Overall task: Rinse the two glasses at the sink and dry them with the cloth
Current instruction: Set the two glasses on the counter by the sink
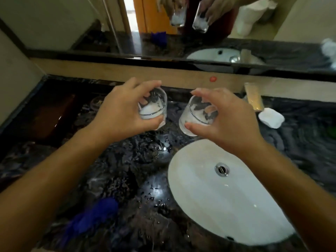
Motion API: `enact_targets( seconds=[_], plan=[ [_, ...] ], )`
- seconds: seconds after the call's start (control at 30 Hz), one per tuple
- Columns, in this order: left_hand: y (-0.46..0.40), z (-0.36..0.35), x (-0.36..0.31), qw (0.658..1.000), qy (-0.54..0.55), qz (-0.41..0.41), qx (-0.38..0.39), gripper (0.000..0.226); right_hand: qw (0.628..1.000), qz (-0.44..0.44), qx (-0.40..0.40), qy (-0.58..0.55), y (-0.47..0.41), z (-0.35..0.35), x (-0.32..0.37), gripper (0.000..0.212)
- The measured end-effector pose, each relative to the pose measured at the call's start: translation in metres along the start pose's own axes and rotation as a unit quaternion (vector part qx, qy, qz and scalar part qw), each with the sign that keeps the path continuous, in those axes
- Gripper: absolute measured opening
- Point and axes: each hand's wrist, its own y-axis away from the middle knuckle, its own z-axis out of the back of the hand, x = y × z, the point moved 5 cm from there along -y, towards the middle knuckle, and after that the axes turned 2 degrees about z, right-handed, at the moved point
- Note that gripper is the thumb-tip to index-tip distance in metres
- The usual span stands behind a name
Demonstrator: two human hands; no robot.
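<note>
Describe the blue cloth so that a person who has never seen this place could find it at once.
Start at the white oval sink set in the dark marbled counter. Look to its left, at the counter's near edge, under the left forearm. The blue cloth lies there crumpled, the only bright blue thing on the counter; the folded cloth far right is white.

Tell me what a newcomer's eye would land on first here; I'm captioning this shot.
Two clear glasses held up side by side over the dark marble counter: the left hand grips the left glass, the right hand grips the right glass. Below them sits the white sink, and a blue cloth lies at the counter's near left.
</note>
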Motion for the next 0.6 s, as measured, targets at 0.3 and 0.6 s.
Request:
enact_targets(
  seconds=[0.3, 0.6],
  plan=[
    [0.056, -0.046, -0.084, 0.998, 0.041, -0.035, 0.038, 0.081, 0.997, -0.071, -0.028, -0.018, 0.114, 0.059, -0.025, 0.07],
    [0.12, -0.096, -0.131, 0.992, 0.083, -0.028, 0.093, 0.078, 0.991, -0.13, 0.007, -0.004, 0.228, 0.076, -0.061, 0.071]
  ],
)
